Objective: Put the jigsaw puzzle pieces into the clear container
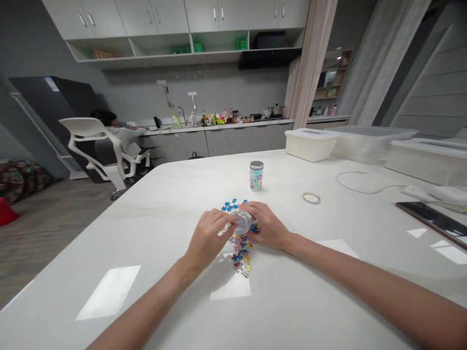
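Observation:
My right hand (268, 224) grips a clear plastic jar (242, 221) lying on its side just above the white table (153, 218). My left hand (209, 238) is closed at the jar's open mouth, its fingertips pinched on something I cannot make out. Several small colourful jigsaw pieces (241, 250) lie scattered under and around both hands, with blue ones (230, 204) just beyond. A second jar with a grey lid (256, 175) stands upright farther back. A loose ring-shaped lid (311, 198) lies to the right.
White plastic bins (312, 144) and a clear lidded box (368, 141) line the table's far right, with a thin cable (359, 187) and a dark tablet (434, 219). A person sits in a white chair (98, 146) at the kitchen counter (219, 127) behind.

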`<act>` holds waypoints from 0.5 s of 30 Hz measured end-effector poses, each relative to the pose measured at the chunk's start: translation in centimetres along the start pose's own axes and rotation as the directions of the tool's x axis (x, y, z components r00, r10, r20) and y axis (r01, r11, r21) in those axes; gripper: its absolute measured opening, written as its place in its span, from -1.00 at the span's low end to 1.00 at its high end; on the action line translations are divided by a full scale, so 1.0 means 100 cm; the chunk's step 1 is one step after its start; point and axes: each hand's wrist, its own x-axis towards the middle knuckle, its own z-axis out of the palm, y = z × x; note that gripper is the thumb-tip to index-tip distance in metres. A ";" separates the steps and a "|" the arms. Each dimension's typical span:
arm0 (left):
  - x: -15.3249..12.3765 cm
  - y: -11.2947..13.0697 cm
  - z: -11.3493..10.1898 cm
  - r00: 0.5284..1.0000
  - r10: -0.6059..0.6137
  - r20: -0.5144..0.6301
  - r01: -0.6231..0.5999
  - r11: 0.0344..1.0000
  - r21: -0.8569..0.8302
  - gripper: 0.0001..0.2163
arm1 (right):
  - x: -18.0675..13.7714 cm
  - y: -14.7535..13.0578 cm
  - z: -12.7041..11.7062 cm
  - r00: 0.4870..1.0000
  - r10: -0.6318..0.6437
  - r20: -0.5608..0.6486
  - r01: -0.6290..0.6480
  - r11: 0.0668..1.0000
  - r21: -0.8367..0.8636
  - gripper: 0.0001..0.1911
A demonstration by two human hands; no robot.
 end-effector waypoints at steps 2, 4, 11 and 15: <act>-0.001 0.000 0.000 1.000 0.006 0.016 -0.006 1.000 0.008 -0.90 | 0.000 0.000 0.001 1.000 -0.005 -0.002 0.005 1.000 0.005 -0.34; -0.001 0.001 -0.001 1.000 -0.024 0.020 0.024 1.000 -0.003 -0.89 | 0.000 0.000 0.001 1.000 0.024 -0.002 -0.024 1.000 0.011 -0.33; 0.002 -0.003 -0.009 0.992 -0.114 -0.046 0.113 0.993 -0.023 -0.95 | -0.001 0.000 0.000 0.995 0.096 0.001 -0.096 0.995 0.036 -0.34; 0.002 -0.017 -0.011 0.956 -0.278 0.090 0.275 0.960 0.045 -0.93 | 0.000 0.003 0.000 0.942 0.326 -0.084 -0.313 0.939 0.139 -0.44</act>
